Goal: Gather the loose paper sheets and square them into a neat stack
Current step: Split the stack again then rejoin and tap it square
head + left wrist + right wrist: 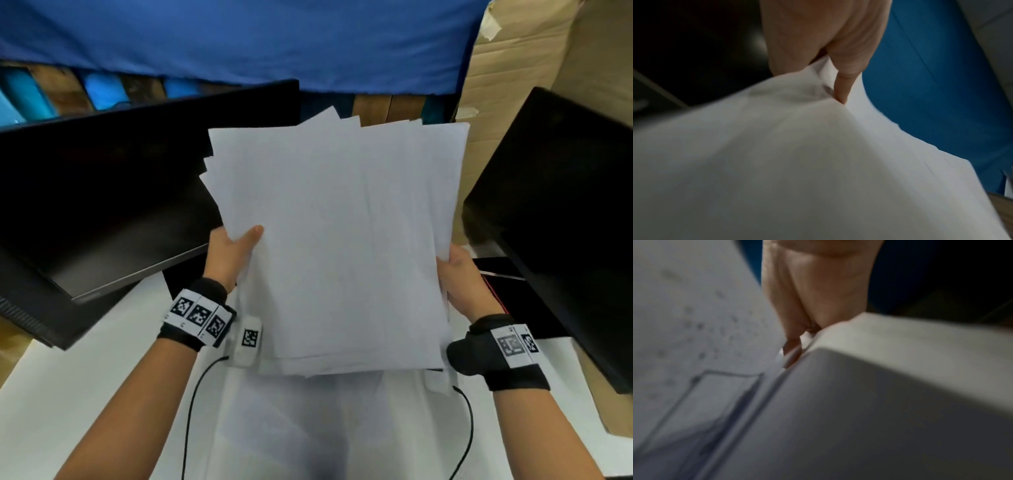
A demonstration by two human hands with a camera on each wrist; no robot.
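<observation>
Both forearms raised, left hand (228, 251), right hand (460, 277) gripping paper sheets (339, 240)

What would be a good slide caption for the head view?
Both hands, left hand and right hand, hold an uneven stack of sheets above a white table, between two dark monitors.

"Where were the arms?"
"Both forearms reached forward, each wrist banded. The left hand (230, 251) pinched the paper sheets (337, 240) at their left edge, thumb on top."
"And the other?"
"The right hand (460, 279) gripped the right edge, fingers underneath."
</observation>
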